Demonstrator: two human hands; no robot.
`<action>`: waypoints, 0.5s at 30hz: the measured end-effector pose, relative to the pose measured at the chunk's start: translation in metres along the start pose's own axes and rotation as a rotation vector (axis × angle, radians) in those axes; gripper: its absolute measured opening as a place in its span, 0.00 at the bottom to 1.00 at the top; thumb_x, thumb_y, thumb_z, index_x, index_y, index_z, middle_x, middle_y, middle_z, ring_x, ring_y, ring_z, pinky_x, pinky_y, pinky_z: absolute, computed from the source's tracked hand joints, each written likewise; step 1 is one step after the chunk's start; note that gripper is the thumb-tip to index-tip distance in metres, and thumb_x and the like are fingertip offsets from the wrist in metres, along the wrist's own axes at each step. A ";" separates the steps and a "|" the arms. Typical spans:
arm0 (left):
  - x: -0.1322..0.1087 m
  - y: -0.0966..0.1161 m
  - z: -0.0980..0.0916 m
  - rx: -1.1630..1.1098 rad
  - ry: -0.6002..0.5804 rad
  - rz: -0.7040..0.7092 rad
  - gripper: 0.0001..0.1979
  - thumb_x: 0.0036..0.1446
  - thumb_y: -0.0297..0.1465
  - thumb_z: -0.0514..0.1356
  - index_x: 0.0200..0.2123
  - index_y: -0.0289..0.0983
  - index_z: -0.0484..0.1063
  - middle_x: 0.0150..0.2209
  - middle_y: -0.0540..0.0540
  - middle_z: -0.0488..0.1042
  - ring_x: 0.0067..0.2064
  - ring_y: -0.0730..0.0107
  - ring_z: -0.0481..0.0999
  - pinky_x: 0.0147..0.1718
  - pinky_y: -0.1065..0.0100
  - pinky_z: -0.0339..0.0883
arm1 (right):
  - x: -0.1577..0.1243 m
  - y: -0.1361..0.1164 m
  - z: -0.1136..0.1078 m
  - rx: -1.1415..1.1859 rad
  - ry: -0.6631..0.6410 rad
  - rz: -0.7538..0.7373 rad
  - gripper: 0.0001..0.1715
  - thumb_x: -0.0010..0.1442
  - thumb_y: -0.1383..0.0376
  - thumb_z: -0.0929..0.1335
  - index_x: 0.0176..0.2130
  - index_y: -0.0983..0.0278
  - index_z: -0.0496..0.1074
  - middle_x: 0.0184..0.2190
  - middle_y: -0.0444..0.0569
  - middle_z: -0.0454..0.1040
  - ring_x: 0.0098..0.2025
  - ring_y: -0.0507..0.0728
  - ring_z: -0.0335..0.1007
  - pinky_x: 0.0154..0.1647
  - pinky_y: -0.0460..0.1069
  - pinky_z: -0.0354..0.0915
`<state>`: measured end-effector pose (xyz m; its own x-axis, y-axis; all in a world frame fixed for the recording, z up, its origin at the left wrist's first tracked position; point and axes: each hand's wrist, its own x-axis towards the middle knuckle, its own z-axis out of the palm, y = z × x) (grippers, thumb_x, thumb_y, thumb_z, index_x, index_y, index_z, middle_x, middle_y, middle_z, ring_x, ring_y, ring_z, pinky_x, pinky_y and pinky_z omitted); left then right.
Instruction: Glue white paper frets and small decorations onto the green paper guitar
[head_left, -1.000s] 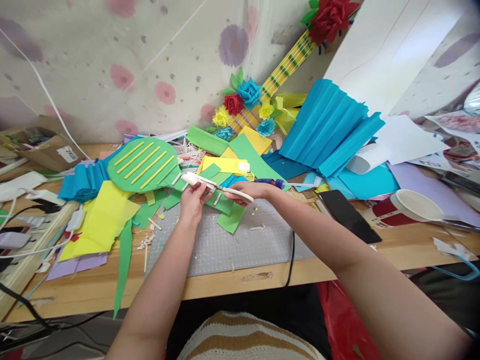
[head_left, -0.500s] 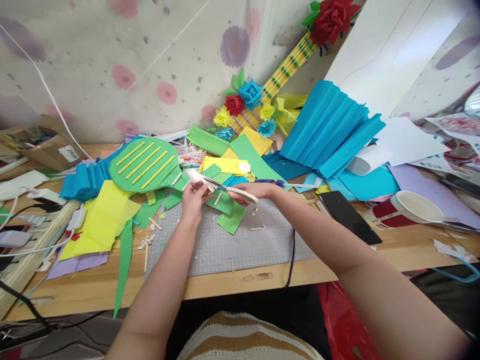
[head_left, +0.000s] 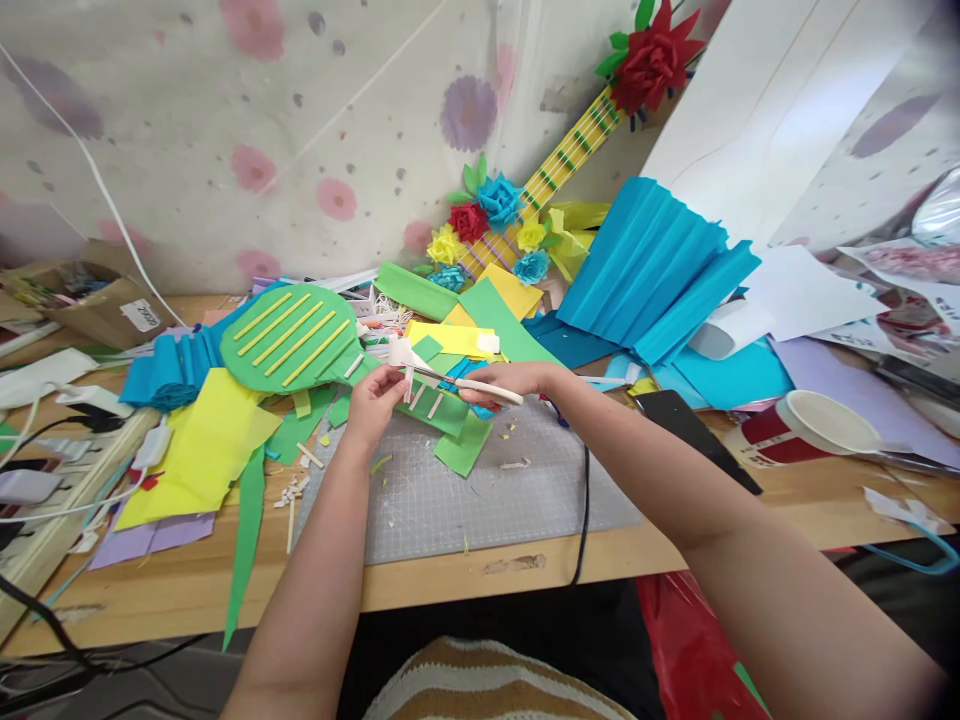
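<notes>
My left hand [head_left: 379, 395] pinches a small piece of white paper [head_left: 403, 354] above the grey cutting mat. In my right hand [head_left: 496, 385] is a pair of scissors [head_left: 491, 390] with pale handles, its blades reaching left to the paper. A narrow white strip hangs at the blades beside my left fingertips. Below and behind the hands lies a green paper guitar shape [head_left: 289, 335] with yellow strips on its round body and short white strips along its neck, partly covered by the hands and scissors.
A grey cutting mat [head_left: 480, 510] carries green scraps. Yellow paper [head_left: 199, 445] and blue crepe paper [head_left: 652, 270] lie around. A black phone [head_left: 694, 435] and paper cup [head_left: 814, 430] stand right. A flowered yellow guitar [head_left: 570, 150] leans at the back; a power strip [head_left: 105, 480] sits left.
The paper in my left hand has turned, and a narrow strip now hangs from it at the scissor blades. Both hands stay nearly in place; the view has shifted slightly.
</notes>
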<state>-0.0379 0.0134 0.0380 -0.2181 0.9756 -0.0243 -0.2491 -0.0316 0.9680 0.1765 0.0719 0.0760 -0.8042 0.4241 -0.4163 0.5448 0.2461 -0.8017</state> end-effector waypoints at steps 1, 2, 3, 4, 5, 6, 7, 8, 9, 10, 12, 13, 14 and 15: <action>0.000 0.001 0.000 -0.004 -0.011 0.001 0.13 0.34 0.26 0.67 0.29 0.34 0.73 0.22 0.51 0.70 0.24 0.74 0.69 0.26 0.71 0.65 | 0.000 -0.001 0.000 -0.020 0.006 -0.003 0.32 0.49 0.37 0.62 0.27 0.64 0.57 0.21 0.39 0.57 0.22 0.46 0.54 0.23 0.44 0.56; 0.000 0.001 -0.001 -0.010 -0.017 0.006 0.13 0.34 0.26 0.67 0.28 0.34 0.73 0.22 0.51 0.70 0.24 0.74 0.69 0.26 0.71 0.66 | 0.000 -0.001 -0.001 -0.035 0.013 -0.007 0.33 0.49 0.37 0.61 0.27 0.64 0.57 0.21 0.39 0.57 0.22 0.46 0.54 0.23 0.44 0.56; 0.000 0.000 -0.001 -0.017 -0.022 0.010 0.14 0.33 0.26 0.68 0.29 0.34 0.73 0.22 0.51 0.70 0.23 0.74 0.69 0.25 0.71 0.66 | -0.001 -0.002 -0.002 -0.047 0.017 -0.010 0.33 0.49 0.37 0.61 0.27 0.64 0.57 0.20 0.39 0.57 0.22 0.46 0.54 0.23 0.44 0.56; 0.001 -0.001 -0.002 -0.024 -0.025 0.013 0.14 0.33 0.26 0.68 0.29 0.34 0.73 0.22 0.52 0.71 0.23 0.75 0.69 0.25 0.71 0.66 | -0.001 -0.002 -0.002 -0.056 0.017 -0.014 0.33 0.49 0.37 0.61 0.27 0.64 0.58 0.20 0.39 0.57 0.22 0.47 0.55 0.23 0.44 0.56; 0.002 -0.002 -0.004 -0.031 -0.028 0.014 0.16 0.32 0.27 0.68 0.30 0.35 0.72 0.22 0.52 0.71 0.22 0.75 0.69 0.24 0.71 0.66 | -0.002 -0.002 -0.003 -0.064 0.014 -0.016 0.33 0.49 0.37 0.61 0.27 0.64 0.58 0.20 0.39 0.58 0.23 0.47 0.55 0.23 0.44 0.56; 0.004 -0.004 -0.005 -0.039 -0.026 0.013 0.17 0.32 0.27 0.68 0.31 0.35 0.72 0.22 0.52 0.71 0.22 0.75 0.69 0.24 0.71 0.66 | -0.002 -0.002 -0.004 -0.070 0.010 -0.018 0.33 0.49 0.37 0.61 0.27 0.64 0.58 0.20 0.39 0.58 0.23 0.47 0.55 0.23 0.44 0.56; 0.005 -0.005 -0.006 -0.045 -0.023 0.009 0.18 0.31 0.27 0.69 0.31 0.35 0.72 0.22 0.52 0.72 0.21 0.75 0.69 0.24 0.70 0.66 | -0.003 -0.002 -0.005 -0.073 0.005 -0.019 0.33 0.49 0.37 0.61 0.27 0.64 0.58 0.20 0.39 0.58 0.23 0.47 0.55 0.23 0.45 0.56; 0.006 -0.006 -0.007 -0.047 -0.022 0.002 0.19 0.31 0.27 0.69 0.32 0.35 0.72 0.22 0.52 0.72 0.21 0.75 0.69 0.23 0.70 0.66 | -0.003 -0.001 -0.006 -0.075 -0.002 -0.019 0.33 0.49 0.37 0.61 0.27 0.64 0.59 0.20 0.39 0.58 0.23 0.47 0.56 0.24 0.45 0.56; 0.007 -0.007 -0.008 -0.045 -0.023 -0.005 0.20 0.31 0.27 0.69 0.33 0.34 0.72 0.22 0.52 0.72 0.20 0.74 0.69 0.23 0.70 0.66 | -0.003 -0.001 -0.007 -0.078 -0.006 -0.020 0.33 0.49 0.37 0.61 0.27 0.64 0.59 0.19 0.39 0.59 0.23 0.47 0.56 0.24 0.45 0.56; 0.007 -0.008 -0.009 -0.042 -0.024 -0.010 0.20 0.31 0.27 0.68 0.34 0.34 0.72 0.22 0.51 0.72 0.20 0.74 0.70 0.23 0.70 0.66 | -0.003 -0.001 -0.007 -0.082 -0.008 -0.020 0.32 0.50 0.38 0.61 0.26 0.64 0.59 0.19 0.40 0.59 0.22 0.47 0.56 0.24 0.45 0.56; 0.007 -0.009 -0.009 -0.040 -0.031 -0.022 0.21 0.31 0.27 0.68 0.35 0.34 0.72 0.22 0.51 0.71 0.21 0.74 0.70 0.23 0.70 0.65 | -0.003 0.000 -0.008 -0.091 -0.004 -0.017 0.31 0.51 0.38 0.61 0.26 0.65 0.59 0.19 0.40 0.60 0.22 0.47 0.56 0.24 0.45 0.56; 0.007 -0.008 -0.009 -0.040 -0.038 -0.029 0.21 0.32 0.26 0.68 0.35 0.34 0.72 0.22 0.52 0.71 0.21 0.75 0.70 0.23 0.71 0.65 | -0.003 0.000 -0.008 -0.095 0.001 -0.015 0.31 0.51 0.39 0.61 0.25 0.65 0.59 0.19 0.40 0.61 0.22 0.47 0.56 0.23 0.45 0.56; 0.006 -0.008 -0.009 -0.042 -0.042 -0.033 0.21 0.32 0.26 0.68 0.35 0.34 0.72 0.22 0.52 0.71 0.22 0.75 0.69 0.23 0.71 0.65 | -0.003 0.000 -0.008 -0.097 0.007 -0.013 0.31 0.51 0.39 0.61 0.25 0.65 0.59 0.18 0.40 0.61 0.22 0.47 0.56 0.23 0.45 0.56; 0.006 -0.007 -0.008 -0.041 -0.048 -0.035 0.21 0.32 0.26 0.68 0.35 0.34 0.72 0.22 0.52 0.71 0.22 0.75 0.69 0.23 0.72 0.65 | -0.003 0.001 -0.008 -0.094 0.011 -0.013 0.31 0.51 0.39 0.62 0.25 0.65 0.59 0.18 0.40 0.61 0.21 0.47 0.56 0.23 0.45 0.56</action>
<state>-0.0451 0.0175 0.0286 -0.1636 0.9855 -0.0453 -0.2947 -0.0050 0.9556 0.1815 0.0780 0.0803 -0.8088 0.4301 -0.4012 0.5550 0.3322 -0.7627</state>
